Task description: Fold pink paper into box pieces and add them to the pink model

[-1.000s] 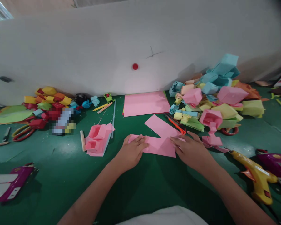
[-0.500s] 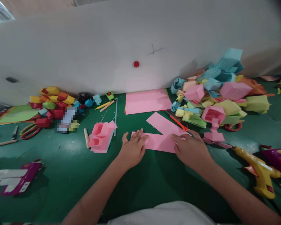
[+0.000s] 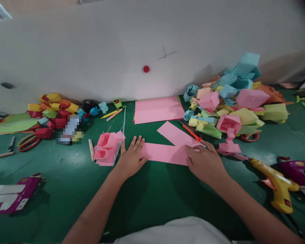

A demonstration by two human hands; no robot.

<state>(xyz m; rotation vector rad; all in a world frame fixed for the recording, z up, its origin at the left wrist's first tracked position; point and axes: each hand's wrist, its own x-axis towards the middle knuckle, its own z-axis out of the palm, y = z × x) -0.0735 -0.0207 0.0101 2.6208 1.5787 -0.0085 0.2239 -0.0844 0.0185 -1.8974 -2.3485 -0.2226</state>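
A folded pink paper strip [image 3: 165, 153] lies flat on the green table [image 3: 66, 189] in front of me. My left hand [image 3: 131, 158] rests open at the strip's left end, fingers stretched out flat. My right hand [image 3: 205, 162] presses on the strip's right end, fingers bent down onto the paper. A second pink strip [image 3: 175, 134] lies slanted under it, reaching toward the back. A stack of folded pink paper pieces [image 3: 107, 149] sits just left of my left hand.
A pink sheet [image 3: 159, 109] lies at the wall. Heaps of folded coloured paper stand at the right [image 3: 234, 98] and left [image 3: 56, 108]. An orange cutter [image 3: 191, 131], a yellow glue gun [image 3: 274, 183], purple glue guns [image 3: 298, 173] [image 3: 15, 198], and scissors [image 3: 26, 142] lie around.
My left hand has slid left along the pink strip to its left end, fingers now spread. The right hand stays on the right end.
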